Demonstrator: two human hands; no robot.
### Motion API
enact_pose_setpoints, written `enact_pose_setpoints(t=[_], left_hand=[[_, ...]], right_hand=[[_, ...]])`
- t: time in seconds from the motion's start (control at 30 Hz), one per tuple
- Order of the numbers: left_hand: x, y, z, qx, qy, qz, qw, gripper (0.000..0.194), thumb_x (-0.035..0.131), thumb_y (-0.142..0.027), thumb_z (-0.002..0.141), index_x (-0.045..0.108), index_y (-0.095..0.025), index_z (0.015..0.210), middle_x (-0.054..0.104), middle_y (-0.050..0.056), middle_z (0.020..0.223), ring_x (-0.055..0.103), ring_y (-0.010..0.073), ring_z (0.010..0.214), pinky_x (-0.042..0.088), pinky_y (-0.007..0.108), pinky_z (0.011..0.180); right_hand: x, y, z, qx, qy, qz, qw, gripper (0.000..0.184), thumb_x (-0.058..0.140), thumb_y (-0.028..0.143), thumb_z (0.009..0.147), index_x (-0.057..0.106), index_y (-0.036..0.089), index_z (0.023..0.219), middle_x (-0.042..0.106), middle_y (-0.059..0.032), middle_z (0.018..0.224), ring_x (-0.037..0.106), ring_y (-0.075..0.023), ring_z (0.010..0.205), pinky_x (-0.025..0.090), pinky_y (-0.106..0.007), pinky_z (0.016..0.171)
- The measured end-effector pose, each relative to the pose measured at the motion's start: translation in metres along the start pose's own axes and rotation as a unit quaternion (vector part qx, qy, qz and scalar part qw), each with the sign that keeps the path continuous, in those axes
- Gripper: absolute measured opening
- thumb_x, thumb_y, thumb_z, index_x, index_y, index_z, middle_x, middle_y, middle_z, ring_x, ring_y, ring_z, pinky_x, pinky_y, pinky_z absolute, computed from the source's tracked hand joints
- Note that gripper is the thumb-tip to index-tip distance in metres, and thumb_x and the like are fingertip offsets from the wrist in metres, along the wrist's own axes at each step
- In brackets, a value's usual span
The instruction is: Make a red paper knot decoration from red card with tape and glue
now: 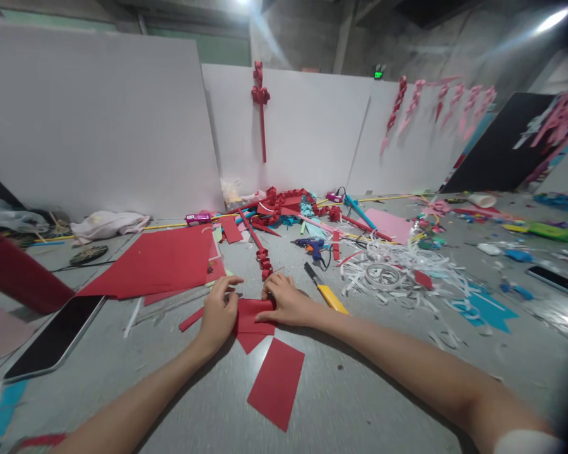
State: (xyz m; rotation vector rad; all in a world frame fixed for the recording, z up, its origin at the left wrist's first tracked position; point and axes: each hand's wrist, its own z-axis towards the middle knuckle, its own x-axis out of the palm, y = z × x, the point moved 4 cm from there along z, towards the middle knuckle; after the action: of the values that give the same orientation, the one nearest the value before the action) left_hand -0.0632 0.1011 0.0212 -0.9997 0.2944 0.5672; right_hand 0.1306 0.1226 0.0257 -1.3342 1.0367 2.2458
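Red paper (247, 316) lies on the floor between the hands, its left edge covered by the left hand (219, 315) and its right side by the right hand (284, 302). The left fingers are loosely curled, thumb and forefinger apart; its underside is hidden, so I cannot tell whether it grips. The right thumb lies on the paper, fingers bent at the far edge; whether they pinch it, I cannot tell. The right forearm hides the cutter's (331, 297) near end. At left, a large red sheet (161, 261) overlaps the far end of a phone (52, 343).
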Motion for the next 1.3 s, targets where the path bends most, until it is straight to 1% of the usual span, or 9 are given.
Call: enact_pose_setpoints(t=[0.17, 0.27, 0.37, 0.5, 0.63, 0.73, 0.97, 1.1, 1.3], left_hand=[[0.002, 0.007, 0.0, -0.052, 0.007, -0.066, 0.996, 0.024, 0.047, -0.015, 0.091, 0.063, -0.023, 0.106, 0.071, 0.008, 0.114, 0.069, 0.0236, 0.103, 0.056, 0.04, 0.089], [0.005, 0.007, 0.001, -0.08, 0.028, -0.115, 0.99, 0.02, 0.053, -0.029, 0.096, 0.061, -0.023, 0.113, 0.071, 0.009, 0.114, 0.068, 0.0233, 0.103, 0.054, 0.039, 0.092], [0.006, 0.01, 0.003, -0.099, 0.049, -0.141, 0.984, 0.027, 0.059, -0.039, 0.095, 0.062, -0.022, 0.116, 0.072, 0.008, 0.109, 0.068, 0.0227, 0.102, 0.053, 0.037, 0.091], [0.007, 0.009, 0.005, -0.086, 0.085, -0.121, 0.985, 0.028, 0.068, -0.04, 0.089, 0.07, -0.021, 0.11, 0.073, 0.006, 0.109, 0.068, 0.0231, 0.1, 0.052, 0.034, 0.088], [0.006, 0.01, 0.003, -0.1, 0.087, -0.121, 0.984, 0.023, 0.07, -0.04, 0.087, 0.073, -0.02, 0.096, 0.075, 0.005, 0.094, 0.068, 0.0222, 0.086, 0.052, 0.032, 0.079], [0.007, 0.011, 0.002, -0.112, 0.086, -0.137, 0.98, 0.024, 0.072, -0.042, 0.085, 0.072, -0.019, 0.093, 0.074, 0.004, 0.088, 0.066, 0.0208, 0.08, 0.051, 0.03, 0.072], [0.006, 0.011, 0.001, -0.111, 0.082, -0.142, 0.98, 0.029, 0.074, -0.046, 0.084, 0.073, -0.019, 0.093, 0.074, 0.004, 0.088, 0.065, 0.0197, 0.079, 0.049, 0.028, 0.071], [0.005, 0.009, 0.001, -0.116, 0.064, -0.139, 0.981, 0.034, 0.075, -0.047, 0.083, 0.073, -0.02, 0.104, 0.074, 0.005, 0.096, 0.065, 0.0192, 0.079, 0.05, 0.029, 0.07], [0.006, 0.006, 0.002, -0.108, 0.088, -0.146, 0.979, 0.033, 0.067, -0.049, 0.09, 0.072, -0.02, 0.105, 0.074, 0.005, 0.096, 0.066, 0.0196, 0.081, 0.051, 0.029, 0.071]], right_hand=[[0.002, -0.003, -0.001, -0.04, -0.029, 0.053, 0.997, 0.019, 0.074, 0.037, 0.094, 0.062, 0.021, 0.094, 0.068, -0.0012, 0.095, 0.061, -0.0186, 0.093, 0.037, -0.037, 0.094], [0.0, -0.007, 0.0, -0.028, -0.072, 0.089, 0.993, 0.01, 0.069, 0.031, 0.098, 0.067, 0.022, 0.093, 0.073, 0.0005, 0.09, 0.064, -0.0165, 0.085, 0.036, -0.037, 0.095], [-0.005, -0.01, 0.001, -0.003, -0.124, 0.111, 0.986, 0.011, 0.069, 0.03, 0.098, 0.072, 0.022, 0.092, 0.075, -0.0013, 0.09, 0.066, -0.018, 0.088, 0.038, -0.036, 0.092], [-0.01, -0.009, 0.001, 0.004, -0.149, 0.125, 0.981, 0.013, 0.067, 0.029, 0.098, 0.074, 0.021, 0.09, 0.076, -0.003, 0.089, 0.066, -0.0189, 0.088, 0.039, -0.036, 0.089], [-0.012, -0.007, 0.001, 0.011, -0.152, 0.139, 0.978, 0.016, 0.066, 0.03, 0.098, 0.074, 0.02, 0.088, 0.075, -0.0031, 0.086, 0.065, -0.0189, 0.085, 0.041, -0.035, 0.087], [-0.011, -0.009, 0.001, 0.037, -0.141, 0.194, 0.97, 0.012, 0.074, 0.032, 0.091, 0.073, 0.02, 0.089, 0.074, -0.0025, 0.086, 0.064, -0.0186, 0.084, 0.045, -0.032, 0.081], [-0.006, -0.015, -0.002, 0.088, -0.126, 0.292, 0.944, 0.017, 0.074, 0.033, 0.089, 0.072, 0.018, 0.081, 0.072, -0.0012, 0.077, 0.064, -0.0156, 0.072, 0.047, -0.027, 0.069], [-0.003, -0.018, -0.003, 0.092, -0.126, 0.303, 0.94, 0.021, 0.075, 0.037, 0.088, 0.072, 0.019, 0.08, 0.071, -0.0007, 0.075, 0.063, -0.0153, 0.07, 0.047, -0.027, 0.068], [-0.006, -0.015, -0.002, 0.091, -0.129, 0.295, 0.942, 0.024, 0.076, 0.041, 0.088, 0.072, 0.019, 0.079, 0.071, -0.0005, 0.074, 0.063, -0.0155, 0.07, 0.047, -0.027, 0.069]])
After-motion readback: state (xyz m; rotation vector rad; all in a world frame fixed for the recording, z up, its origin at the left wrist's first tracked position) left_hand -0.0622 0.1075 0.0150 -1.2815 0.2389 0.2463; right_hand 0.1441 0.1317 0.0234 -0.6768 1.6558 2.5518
